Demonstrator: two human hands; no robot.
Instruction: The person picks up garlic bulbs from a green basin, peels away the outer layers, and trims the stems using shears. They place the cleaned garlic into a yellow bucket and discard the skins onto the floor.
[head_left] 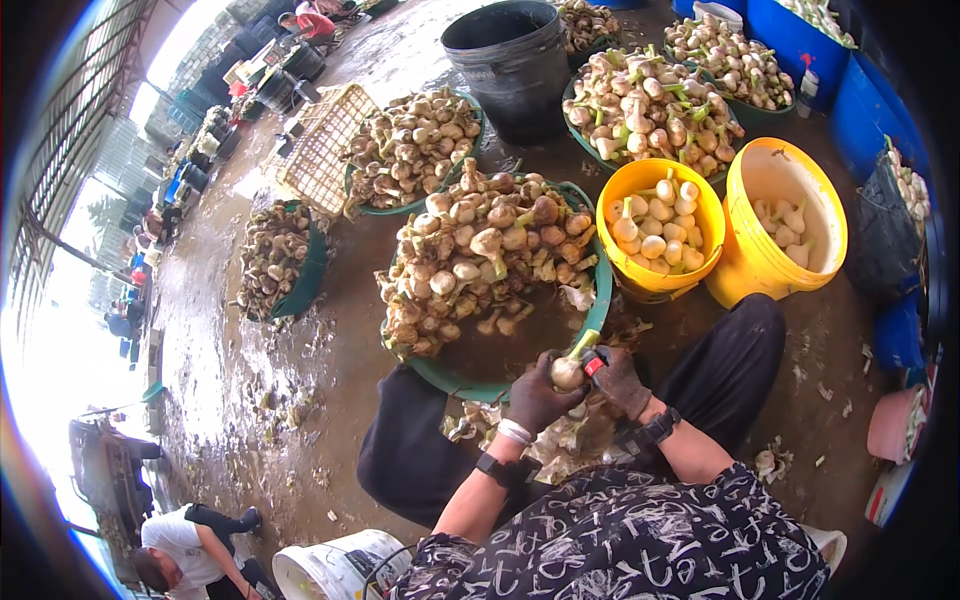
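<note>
Your left hand (540,393) grips a garlic bulb (567,375) between thumb and curled fingers, its green stem pointing to the far side and slightly right. Your right hand (622,383) is closed around a small red-and-black tool (594,362), whose red part lies just beside the bulb. The bulb is held between your knees, at the near right edge of a green basin (604,285) heaped with untrimmed garlic (470,245). To the right, two yellow buckets, one left (640,283) and one right (748,283), contain paler bulbs. A black bucket (515,95) stands upright on the far side.
</note>
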